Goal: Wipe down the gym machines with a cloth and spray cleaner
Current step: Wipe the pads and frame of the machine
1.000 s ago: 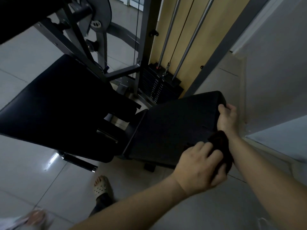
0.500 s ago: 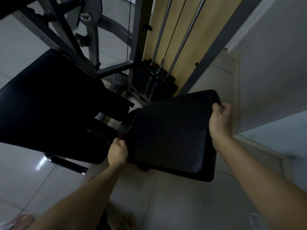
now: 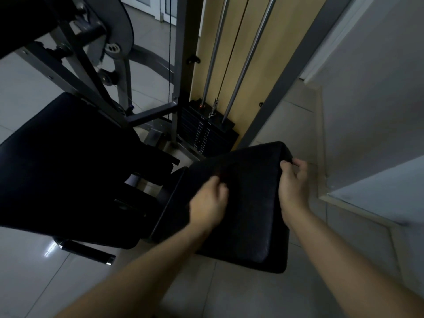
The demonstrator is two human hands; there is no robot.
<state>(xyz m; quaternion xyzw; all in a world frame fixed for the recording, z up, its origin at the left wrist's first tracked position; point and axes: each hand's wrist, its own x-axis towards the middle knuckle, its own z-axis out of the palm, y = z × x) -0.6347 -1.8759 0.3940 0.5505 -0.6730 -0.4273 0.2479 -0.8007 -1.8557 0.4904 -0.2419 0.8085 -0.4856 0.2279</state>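
The gym machine's grey frame [image 3: 181, 65] stands on the tiled floor [image 3: 34, 283] close to a wall, with little room on its right. Its large black pad [image 3: 64, 161] fills the left of the view. The smaller seat pad [image 3: 250, 221] juts toward the person, so it is within easy reach of both arms.

Behind the seat pad's far edge sits the weight stack [image 3: 206, 136], threaded on two steel guide rods [image 3: 250, 53]. The plates carry small pale numerals, too small to read. No brand or other writing can be made out.

The right hand [image 3: 293, 184] grasps the seat pad at its far right corner, fingers curled over the edge, probably to steady the pad.

The left hand [image 3: 208, 203] lies on the pad's top toward its left edge. It is blurred and its fingers look bent. Whether it clutches the cloth I cannot tell, as nothing separates a dark cloth from the black pad. The spray cleaner is not in view.
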